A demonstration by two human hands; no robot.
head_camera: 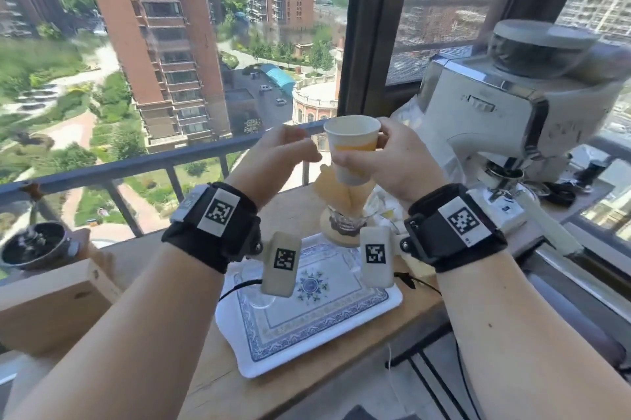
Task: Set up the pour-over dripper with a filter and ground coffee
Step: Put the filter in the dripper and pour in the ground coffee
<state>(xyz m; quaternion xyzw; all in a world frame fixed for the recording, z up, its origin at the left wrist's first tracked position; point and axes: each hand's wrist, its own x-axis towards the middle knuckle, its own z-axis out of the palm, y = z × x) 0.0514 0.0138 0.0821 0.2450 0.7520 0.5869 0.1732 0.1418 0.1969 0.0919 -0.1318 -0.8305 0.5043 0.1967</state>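
Wristbands (pixel 218 214) nearest, right grip (pixel 392 160) curls round a paper cup (pixel 351 136) that hides part of the filter (pixel 345 194) in the glass dripper (pixel 348 221); whether the blurred left grip (pixel 273 156) holds anything, I cannot tell.

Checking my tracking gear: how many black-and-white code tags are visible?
4: one on the left wristband, one on the right wristband, one on the left hanging block, one on the right hanging block. Others may be hidden behind the wrists.

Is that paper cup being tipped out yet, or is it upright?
Upright. The paper cup has its open rim facing up, gripped by the right hand above the filter.
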